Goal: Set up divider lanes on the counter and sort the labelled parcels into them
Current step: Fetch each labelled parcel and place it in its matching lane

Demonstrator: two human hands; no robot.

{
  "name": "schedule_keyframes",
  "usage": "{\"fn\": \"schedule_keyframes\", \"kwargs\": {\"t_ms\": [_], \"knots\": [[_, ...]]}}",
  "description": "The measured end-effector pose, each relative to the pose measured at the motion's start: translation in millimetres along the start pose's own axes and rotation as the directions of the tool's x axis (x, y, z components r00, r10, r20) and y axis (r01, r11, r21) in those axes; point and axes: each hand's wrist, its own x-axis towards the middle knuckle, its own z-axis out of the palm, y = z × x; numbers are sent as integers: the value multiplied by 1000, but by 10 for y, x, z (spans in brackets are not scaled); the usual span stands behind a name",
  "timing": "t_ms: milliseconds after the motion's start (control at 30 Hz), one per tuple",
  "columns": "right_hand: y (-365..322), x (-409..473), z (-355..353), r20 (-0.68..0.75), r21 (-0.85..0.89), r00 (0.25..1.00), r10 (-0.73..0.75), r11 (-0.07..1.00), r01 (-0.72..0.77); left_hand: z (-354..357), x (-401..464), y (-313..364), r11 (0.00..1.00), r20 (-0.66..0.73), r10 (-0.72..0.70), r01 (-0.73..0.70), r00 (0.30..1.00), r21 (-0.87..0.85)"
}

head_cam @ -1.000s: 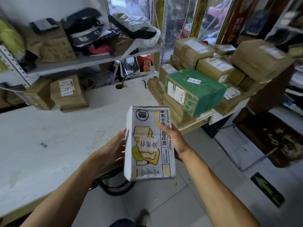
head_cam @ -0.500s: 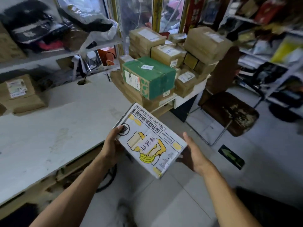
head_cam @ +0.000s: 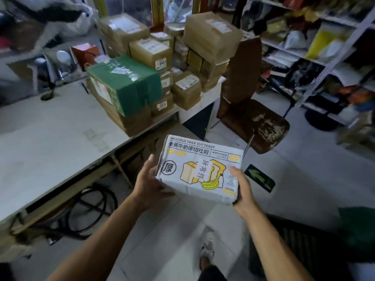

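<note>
A: Two hands are seen on one white cardboard box printed with yellow toast and bananas (head_cam: 199, 170). How is it held?

B: The left hand (head_cam: 149, 184) is placed at the box's left end, thumb raised along the edge and fingers tucked beneath. The right hand (head_cam: 242, 188) is clamped on the right end, thumb laid on top. A white handwritten strip label (head_cam: 203, 170) is stuck across the printed face.

A: Where is the box kept?

B: It is held in the air above the pale tiled floor (head_cam: 304, 179), off the front edge of the long white counter (head_cam: 50, 138).

A: What is found further out?

B: A green carton (head_cam: 129, 86) is stacked on brown taped parcels (head_cam: 211, 37) at the counter's far end. A worn brown chair (head_cam: 253, 120) is set just beside that stack, and cluttered metal shelves (head_cam: 324, 47) are seen at the right.
</note>
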Motion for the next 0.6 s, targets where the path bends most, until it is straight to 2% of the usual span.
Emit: {"fn": "schedule_keyframes", "kwargs": {"t_ms": [100, 167, 200, 267, 300, 367, 433, 500, 533, 600], "knots": [[-528, 338, -384, 127, -22, 989, 78, 997, -76, 303, 406, 311, 994, 57, 52, -58, 997, 97], [-944, 556, -684, 207, -118, 963, 172, 982, -149, 571, 736, 525, 974, 137, 5, -36, 991, 226], [-1123, 680, -834, 229, -187, 952, 202, 969, -160, 749, 896, 626, 949, 223, -62, -12, 973, 316], [-1407, 938, -1076, 246, -317, 939, 239, 936, -155, 1205, 1141, 740, 810, 403, -299, 7, 865, 587], [-1529, 1106, -1180, 249, -349, 936, 249, 924, -154, 1489, 1213, 774, 715, 466, -393, -56, 793, 697], [-1768, 1388, -1316, 231, -375, 940, 250, 915, -150, 2024, 1323, 770, 625, 527, -491, -140, 694, 768], [-1951, 1610, -1464, 110, -312, 972, 208, 936, -165, 2356, 1487, 743, 637, 515, -459, -137, 724, 759], [-2094, 1817, -1644, -93, -105, 983, 158, 980, -168, 2548, 1696, 720, 725, 546, -429, -86, 719, 683], [-2146, 1912, -1759, -173, -20, 977, 123, 992, -128, 2610, 1819, 728, 794, 565, -422, -11, 709, 608], [-2251, 2013, -1873, -178, 18, 984, 32, 999, -29, 2757, 2039, 816, 895, 591, -391, 140, 705, 424]]}}
